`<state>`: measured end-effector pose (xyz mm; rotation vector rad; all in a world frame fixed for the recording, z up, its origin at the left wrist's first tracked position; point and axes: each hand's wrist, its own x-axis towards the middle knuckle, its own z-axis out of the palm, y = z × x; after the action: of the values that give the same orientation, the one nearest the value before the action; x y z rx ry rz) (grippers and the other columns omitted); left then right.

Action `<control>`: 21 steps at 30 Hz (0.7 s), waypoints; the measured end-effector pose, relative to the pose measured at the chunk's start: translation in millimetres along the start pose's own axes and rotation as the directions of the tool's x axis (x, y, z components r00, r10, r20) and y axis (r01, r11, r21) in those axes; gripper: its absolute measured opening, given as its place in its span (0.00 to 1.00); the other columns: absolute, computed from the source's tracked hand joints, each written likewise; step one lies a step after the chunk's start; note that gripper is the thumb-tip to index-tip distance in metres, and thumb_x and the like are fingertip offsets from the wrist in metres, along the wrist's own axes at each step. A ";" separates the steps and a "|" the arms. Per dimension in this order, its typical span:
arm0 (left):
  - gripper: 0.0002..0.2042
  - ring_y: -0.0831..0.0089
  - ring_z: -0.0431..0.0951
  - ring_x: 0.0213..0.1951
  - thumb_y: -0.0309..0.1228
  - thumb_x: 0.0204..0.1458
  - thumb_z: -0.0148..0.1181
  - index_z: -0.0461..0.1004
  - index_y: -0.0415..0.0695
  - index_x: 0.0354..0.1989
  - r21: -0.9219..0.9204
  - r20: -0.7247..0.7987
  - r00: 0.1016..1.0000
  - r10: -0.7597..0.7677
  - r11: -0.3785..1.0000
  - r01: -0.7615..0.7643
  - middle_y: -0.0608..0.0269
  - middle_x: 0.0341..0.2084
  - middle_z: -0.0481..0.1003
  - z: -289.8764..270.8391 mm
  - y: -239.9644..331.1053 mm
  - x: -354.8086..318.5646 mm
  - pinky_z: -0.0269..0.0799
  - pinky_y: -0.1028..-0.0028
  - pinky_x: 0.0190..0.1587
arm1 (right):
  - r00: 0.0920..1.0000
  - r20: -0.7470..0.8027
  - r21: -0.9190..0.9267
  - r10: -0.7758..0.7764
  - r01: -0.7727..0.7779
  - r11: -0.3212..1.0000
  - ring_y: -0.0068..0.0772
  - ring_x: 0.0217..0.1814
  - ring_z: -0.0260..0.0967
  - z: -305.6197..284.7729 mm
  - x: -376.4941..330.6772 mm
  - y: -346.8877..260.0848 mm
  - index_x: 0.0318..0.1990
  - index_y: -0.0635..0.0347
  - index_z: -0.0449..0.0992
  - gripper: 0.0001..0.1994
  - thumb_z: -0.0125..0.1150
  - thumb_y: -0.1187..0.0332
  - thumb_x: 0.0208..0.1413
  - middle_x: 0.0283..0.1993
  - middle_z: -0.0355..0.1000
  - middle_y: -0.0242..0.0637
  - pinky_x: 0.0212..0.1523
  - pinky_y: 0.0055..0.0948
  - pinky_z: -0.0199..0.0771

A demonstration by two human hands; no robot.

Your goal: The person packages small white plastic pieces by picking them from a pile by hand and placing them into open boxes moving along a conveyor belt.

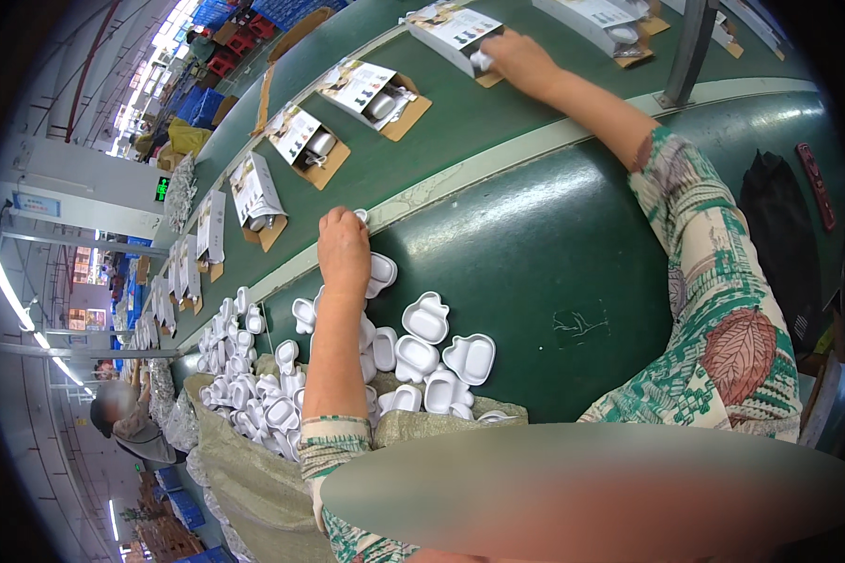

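Right hand is pinched on a little white piece by an open box, left hand kinda curled onto another piece.

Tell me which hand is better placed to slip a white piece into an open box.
Right, most likely: the right hand is at the open end of a box, with a white piece at its fingers. The left hand is beside loose white trays, apart from the boxes.
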<state>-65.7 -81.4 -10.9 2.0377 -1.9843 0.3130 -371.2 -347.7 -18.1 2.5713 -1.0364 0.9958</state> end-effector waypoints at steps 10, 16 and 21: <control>0.05 0.54 0.70 0.44 0.28 0.44 0.59 0.74 0.39 0.27 -0.015 -0.093 0.988 0.121 0.992 -0.123 0.53 0.38 0.73 17.3 -18.2 128.4 0.68 0.59 0.45 | 0.888 -0.109 0.461 -0.446 0.443 0.769 0.44 0.44 0.68 -26.6 -41.4 -148.9 0.40 0.60 0.73 0.18 0.62 0.76 0.36 0.41 0.70 0.43 0.46 0.38 0.70; 0.08 0.56 0.70 0.46 0.32 0.46 0.61 0.76 0.41 0.31 0.191 -0.118 0.993 -0.022 0.981 0.045 0.57 0.38 0.73 42.8 -12.5 156.6 0.68 0.58 0.45 | 0.614 -0.032 0.738 -0.789 0.547 0.396 0.38 0.51 0.62 -52.5 -93.9 -232.9 0.40 0.56 0.69 0.14 0.59 0.64 0.45 0.45 0.65 0.37 0.44 0.36 0.65; 0.16 0.57 0.69 0.48 0.38 0.47 0.62 0.72 0.42 0.40 0.271 -0.079 0.980 -0.184 0.942 0.199 0.56 0.41 0.71 41.9 -3.4 155.0 0.67 0.57 0.45 | 0.545 -0.036 0.570 -0.838 0.700 0.431 0.35 0.44 0.63 -54.2 -94.9 -227.1 0.32 0.55 0.68 0.07 0.53 0.65 0.45 0.37 0.66 0.34 0.40 0.34 0.63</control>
<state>-58.8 -241.2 3.1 2.3446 -1.7749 0.6264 -296.2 -107.1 -24.2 3.0913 0.5988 0.7134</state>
